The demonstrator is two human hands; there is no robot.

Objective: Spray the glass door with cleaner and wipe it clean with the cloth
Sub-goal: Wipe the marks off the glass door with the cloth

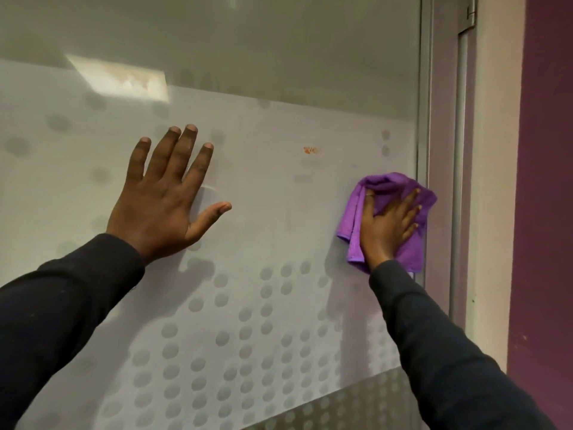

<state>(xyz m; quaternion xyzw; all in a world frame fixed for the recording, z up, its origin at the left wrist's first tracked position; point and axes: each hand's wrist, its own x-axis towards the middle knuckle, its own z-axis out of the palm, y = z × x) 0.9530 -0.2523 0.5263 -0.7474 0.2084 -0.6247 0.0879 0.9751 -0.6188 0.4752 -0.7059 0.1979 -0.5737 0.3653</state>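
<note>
Wipe step: right hand [386,226] flat on purple cloth [412,252] at glass door [279,72] right edge; left hand [164,193] spread, bracing. Next, probably orange smudge [311,150].

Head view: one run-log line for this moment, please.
left hand: flat on frosted dotted glass door | right hand: pressing purple microfibre cloth beside metal frame | orange smudge: on glass, above cloth

Left hand [167,193] lies flat, fingers spread, on the frosted, dotted glass door [263,305]. Right hand [387,225] presses a folded purple cloth [412,252] against the glass beside the metal frame [426,119]. A small orange smear [310,150] sits between the hands.
</note>
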